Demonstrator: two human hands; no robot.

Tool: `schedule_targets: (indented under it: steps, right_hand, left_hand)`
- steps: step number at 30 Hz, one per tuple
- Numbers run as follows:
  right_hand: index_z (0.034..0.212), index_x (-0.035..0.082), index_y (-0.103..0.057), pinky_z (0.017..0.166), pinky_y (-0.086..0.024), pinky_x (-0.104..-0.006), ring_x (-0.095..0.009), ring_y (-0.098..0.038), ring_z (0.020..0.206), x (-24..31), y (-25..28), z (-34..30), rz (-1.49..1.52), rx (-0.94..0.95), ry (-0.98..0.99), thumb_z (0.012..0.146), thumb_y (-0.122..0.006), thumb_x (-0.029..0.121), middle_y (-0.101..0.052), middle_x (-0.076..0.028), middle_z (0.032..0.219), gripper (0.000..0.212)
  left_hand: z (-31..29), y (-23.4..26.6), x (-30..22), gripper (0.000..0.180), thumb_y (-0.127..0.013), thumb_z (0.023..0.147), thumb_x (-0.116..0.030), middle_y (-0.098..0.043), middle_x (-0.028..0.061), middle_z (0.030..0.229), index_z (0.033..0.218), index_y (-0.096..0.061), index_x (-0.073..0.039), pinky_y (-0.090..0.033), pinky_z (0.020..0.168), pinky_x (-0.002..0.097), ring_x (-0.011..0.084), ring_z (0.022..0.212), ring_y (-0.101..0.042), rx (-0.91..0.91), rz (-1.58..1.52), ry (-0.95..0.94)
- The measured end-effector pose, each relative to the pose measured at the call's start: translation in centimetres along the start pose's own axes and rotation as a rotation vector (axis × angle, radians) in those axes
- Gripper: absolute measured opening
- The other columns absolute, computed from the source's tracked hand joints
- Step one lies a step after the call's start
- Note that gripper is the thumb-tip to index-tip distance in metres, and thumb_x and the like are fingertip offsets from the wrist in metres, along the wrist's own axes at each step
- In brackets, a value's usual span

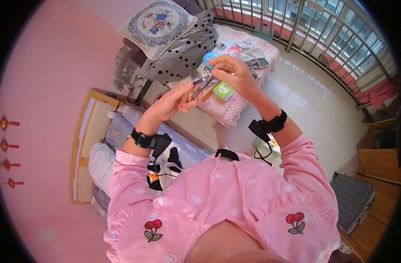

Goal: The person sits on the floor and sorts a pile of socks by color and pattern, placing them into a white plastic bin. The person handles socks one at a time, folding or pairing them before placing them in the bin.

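Observation:
My left hand (pixel 177 101) is closed round the lower end of a slim, shiny grey thing (pixel 201 88); its kind is too small to make out. To the right, my right hand (pixel 236 75) has its thumb and index finger bent close together by the upper end of that thing. Whatever sits between these fingertips is too small to name. Just beyond them shows a round light-blue disc (pixel 208 59) with a hole in its middle. Beneath my hands are a green and white booklet or box (pixel 224 90) and a narrow brown strip (pixel 212 91).
A quilted pink cover (pixel 229 113) drapes the low table bearing these items. Behind it are a dotted grey cushion (pixel 183 55) and a floral pillow (pixel 158 23). A bed (pixel 80 153) stands left, metal railings (pixel 292 26) at far right, a grey suitcase (pixel 351 202) at near right.

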State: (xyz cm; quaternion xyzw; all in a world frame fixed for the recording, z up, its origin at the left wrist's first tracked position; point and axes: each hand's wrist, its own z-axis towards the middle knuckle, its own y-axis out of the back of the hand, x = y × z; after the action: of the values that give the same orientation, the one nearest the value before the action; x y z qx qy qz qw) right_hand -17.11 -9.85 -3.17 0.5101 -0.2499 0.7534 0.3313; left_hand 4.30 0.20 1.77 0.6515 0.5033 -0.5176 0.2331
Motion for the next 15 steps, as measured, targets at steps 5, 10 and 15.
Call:
schedule_targets:
  steps: [5, 10, 15]
  right_hand:
    - [0.111, 0.002, -0.058, 0.080, -0.047, -0.0240, -0.008, -0.059, 0.089, -0.09, -0.16, 0.10, 0.003, -0.002, -0.029, 0.089, -0.061, 0.006, -0.062, -0.002, 0.093, 0.022]
    - [0.111, 0.002, -0.058, 0.080, -0.047, -0.0242, -0.008, -0.059, 0.090, 0.04, -0.24, 0.03, -0.005, -0.001, -0.034, 0.089, -0.061, 0.006, -0.063, -0.002, 0.094, 0.022]
    - [0.111, 0.002, -0.058, 0.081, -0.046, -0.0238, -0.007, -0.059, 0.090, -0.02, -0.44, -0.07, 0.000, -0.009, -0.047, 0.090, -0.060, 0.006, -0.062, -0.001, 0.094, 0.022]
  left_hand:
    - [-0.14, 0.12, 0.23, 0.050, -0.039, 0.097, -0.050, -0.037, -0.0043, 0.062, 0.101, -0.052, -0.001, -0.021, 0.046, 0.0197, 0.0045, 0.050, -0.024, -0.006, -0.006, -0.002]
    - [-0.16, 0.18, 0.36, 0.049, -0.040, 0.097, -0.049, -0.035, -0.0051, 0.062, 0.101, -0.052, -0.001, -0.021, 0.045, 0.0192, 0.0041, 0.050, -0.023, -0.027, -0.025, -0.005]
    - [-0.11, 0.11, 0.35, 0.044, -0.041, 0.097, -0.045, -0.034, -0.0057, 0.062, 0.098, -0.052, -0.002, -0.020, 0.044, 0.0189, 0.0036, 0.050, -0.023, -0.073, -0.038, 0.005]
